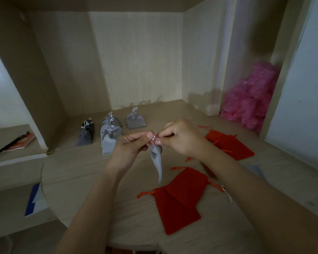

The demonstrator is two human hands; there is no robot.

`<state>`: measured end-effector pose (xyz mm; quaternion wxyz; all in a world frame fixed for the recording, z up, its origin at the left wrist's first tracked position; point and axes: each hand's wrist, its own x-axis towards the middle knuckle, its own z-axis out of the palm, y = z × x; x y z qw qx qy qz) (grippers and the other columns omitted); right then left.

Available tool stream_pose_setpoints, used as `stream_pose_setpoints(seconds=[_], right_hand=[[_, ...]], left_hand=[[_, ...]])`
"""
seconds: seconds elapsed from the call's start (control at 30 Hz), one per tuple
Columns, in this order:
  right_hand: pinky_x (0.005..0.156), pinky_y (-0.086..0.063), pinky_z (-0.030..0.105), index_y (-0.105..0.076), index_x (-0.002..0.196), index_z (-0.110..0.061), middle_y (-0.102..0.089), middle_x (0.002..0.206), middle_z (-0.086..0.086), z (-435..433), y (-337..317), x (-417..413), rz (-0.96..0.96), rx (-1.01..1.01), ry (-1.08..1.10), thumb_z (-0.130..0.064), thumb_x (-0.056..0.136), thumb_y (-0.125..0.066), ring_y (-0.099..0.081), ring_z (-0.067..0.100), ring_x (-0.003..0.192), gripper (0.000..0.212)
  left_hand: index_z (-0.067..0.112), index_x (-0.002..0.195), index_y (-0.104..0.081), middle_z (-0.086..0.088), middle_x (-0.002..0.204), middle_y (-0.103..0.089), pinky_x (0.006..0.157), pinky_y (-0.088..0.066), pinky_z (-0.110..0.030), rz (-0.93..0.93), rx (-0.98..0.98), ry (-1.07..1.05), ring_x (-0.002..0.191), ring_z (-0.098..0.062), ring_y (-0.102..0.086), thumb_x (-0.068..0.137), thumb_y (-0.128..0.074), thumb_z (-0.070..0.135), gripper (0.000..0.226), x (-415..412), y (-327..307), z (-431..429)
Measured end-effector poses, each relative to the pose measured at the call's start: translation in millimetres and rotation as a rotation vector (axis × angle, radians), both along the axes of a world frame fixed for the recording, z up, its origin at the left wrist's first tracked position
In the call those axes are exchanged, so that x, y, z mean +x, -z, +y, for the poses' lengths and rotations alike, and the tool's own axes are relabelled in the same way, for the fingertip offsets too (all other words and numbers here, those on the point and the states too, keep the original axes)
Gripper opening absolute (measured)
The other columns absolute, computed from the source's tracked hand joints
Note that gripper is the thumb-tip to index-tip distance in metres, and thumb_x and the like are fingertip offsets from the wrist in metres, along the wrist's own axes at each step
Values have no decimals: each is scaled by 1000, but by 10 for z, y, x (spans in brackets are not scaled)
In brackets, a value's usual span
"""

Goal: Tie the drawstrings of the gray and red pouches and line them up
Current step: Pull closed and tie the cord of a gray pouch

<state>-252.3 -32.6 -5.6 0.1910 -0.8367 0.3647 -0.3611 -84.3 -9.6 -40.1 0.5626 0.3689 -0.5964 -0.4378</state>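
Both hands are raised over the desk (92, 171), fingertips meeting. Left hand (130, 145): fingers curled, thumb and forefinger pinching the silver drawstring (154, 138) at the neck of a gray pouch (156, 160). Right hand (180, 138): fingers curled likewise, pinching the same drawstring from the opposite side. The pouch hangs down from the pinch, between the two wrists; neck gathered, body slack, narrow, creased. Beyond the left hand, tied gray pouches (108, 138) stand in a rough row, silver loops on top. Beside and beyond the right forearm, red pouches (178, 200) lie flat on the desk, necks ungathered, strings trailing loose.
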Motion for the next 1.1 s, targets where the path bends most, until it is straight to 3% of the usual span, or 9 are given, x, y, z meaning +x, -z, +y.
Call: stream_pose_setpoints(seconds=[0.17, 0.37, 0.47, 0.53, 0.6, 0.7, 0.8, 0.93, 1.1], right_hand=[[59, -41, 28, -78, 80, -12, -63, 65, 6, -13, 18, -20, 51, 25, 62, -16, 79, -74, -58, 24, 66, 5], [57, -45, 26, -78, 84, -19, -72, 74, 3, 1, -6, -15, 75, 65, 141, -24, 80, -74, -64, 21, 70, 8], [50, -40, 18, -78, 84, -16, -72, 73, 3, 20, -8, -8, 76, 41, 161, -21, 82, -72, -59, 9, 59, 9], [51, -42, 24, -77, 81, -8, -69, 67, 9, 16, -3, 11, 54, 61, 178, -20, 84, -67, -56, 10, 53, 16], [53, -41, 25, -71, 70, -2, -65, 58, 10, 5, -13, 30, -117, 219, 155, -18, 88, -61, -56, 13, 51, 27], [52, -43, 21, -68, 68, -10, -64, 59, 3, -12, -21, 19, -419, 536, 44, -20, 92, -58, -57, 11, 48, 27], [51, -41, 17, -67, 78, -10, -63, 66, 1, 1, 12, -8, -507, 798, -58, -18, 91, -60, -52, 5, 49, 17], [45, -38, 12, -64, 74, -12, -60, 57, -6, 23, -11, -18, -576, 1033, -113, -15, 87, -63, -47, 1, 47, 14], [41, -34, 11, -60, 70, -13, -54, 58, -4, 30, 7, 25, -726, 1170, -76, -19, 86, -65, -42, 3, 46, 18]], left_hand=[[13, 86, -73, 12, 70, -72, 67, -45, -8, -137, -112, -172, 70, 4, -64, 80, -64, 0, 17, -91, -41, 51], [31, 77, -72, 16, 76, -72, 72, -51, -26, -342, -278, -359, 74, -9, -67, 73, -75, 12, 20, -76, 21, 12], [30, 80, -71, 17, 74, -70, 67, -47, -11, -481, -446, -478, 73, 0, -63, 75, -75, 11, 20, -108, 41, 25], [18, 83, -73, 10, 78, -69, 69, -43, -5, -533, -562, -572, 75, 4, -61, 76, -74, 8, 12, -121, 39, 34], [9, 83, -75, 8, 79, -67, 70, -41, -2, -548, -635, -681, 75, 0, -59, 76, -75, 5, 8, -118, 28, 44], [7, 83, -75, 1, 76, -70, 72, -39, -3, -580, -734, -746, 74, -4, -56, 76, -75, 7, 7, -125, 17, 55], [6, 82, -75, 0, 74, -69, 71, -40, -7, -626, -827, -734, 72, -4, -54, 79, -71, 13, 8, -136, 23, 74], [6, 81, -73, 0, 74, -68, 67, -45, -17, -574, -849, -727, 71, -7, -56, 76, -75, 5, 5, -141, 11, 90], [3, 77, -73, 9, 78, -63, 73, -40, -5, -535, -863, -694, 73, 1, -54, 74, -76, 2, 5, -177, -15, 117]])
